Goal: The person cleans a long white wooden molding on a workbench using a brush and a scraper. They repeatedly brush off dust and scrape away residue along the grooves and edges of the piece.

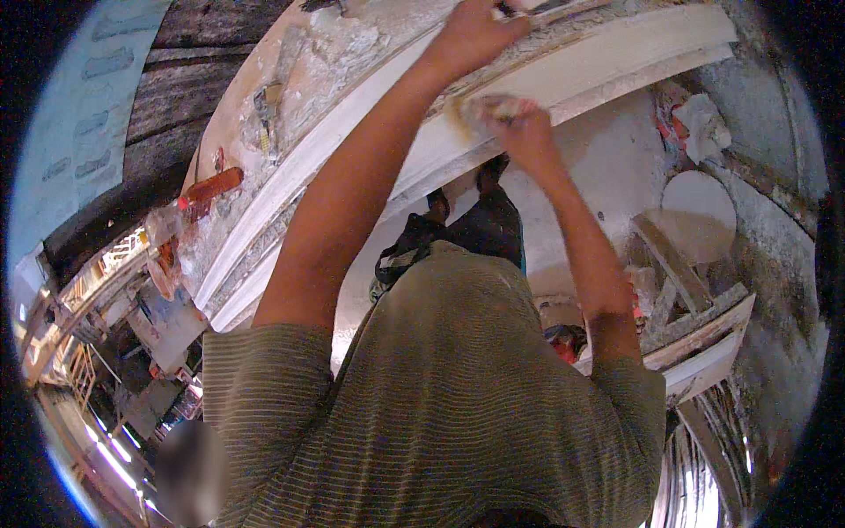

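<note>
Two long white moulding strips, one nearer (607, 84) and one farther (352, 132), lie along the bench in front of me. My right hand (526, 136) is closed around a brush (480, 114), smeared by motion, with pale yellowish bristles. The brush is over the nearer strip; whether it touches cannot be told. My left hand (475, 42) reaches to the far side of the strips, near the top edge of the view. Its fingers are curled by a small dark spot, and what they hold is hidden.
The bench top (334, 66) carries whitish crust and scraps. On its left part lie a red-handled tool (216, 185) and a worn flat tool (267, 114). To the right are a white bag (704, 128), a pale round disc (698, 216) and wooden boards (673, 264) by the wall.
</note>
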A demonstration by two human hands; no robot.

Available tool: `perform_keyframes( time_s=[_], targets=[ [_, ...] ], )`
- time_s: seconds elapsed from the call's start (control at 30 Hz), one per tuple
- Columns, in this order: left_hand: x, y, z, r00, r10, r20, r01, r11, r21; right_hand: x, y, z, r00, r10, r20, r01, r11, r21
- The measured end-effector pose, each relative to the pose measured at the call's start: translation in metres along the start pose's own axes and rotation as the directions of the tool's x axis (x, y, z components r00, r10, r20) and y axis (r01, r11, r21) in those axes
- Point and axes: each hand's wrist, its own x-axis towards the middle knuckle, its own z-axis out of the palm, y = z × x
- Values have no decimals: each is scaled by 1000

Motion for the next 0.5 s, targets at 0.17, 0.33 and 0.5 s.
perform_keyframes(
  time_s=[0.17, 0.33, 0.5],
  targets=[
    [-141, -2, -115, 716, -697, 43, 696, 708, -122, 58, -34, -34, 856, -275, -438, 264, 961, -89],
    [-256, -3, -145, 429, -880, -203, 708, 467, -529, 61, -63, 159, 916, -362, -171, 313, 914, -258],
    [-381, 2, -192, 237, -931, -276, 635, 364, -681, 72, -49, 169, 993, -117, 8, 118, 988, -103]
  ],
)
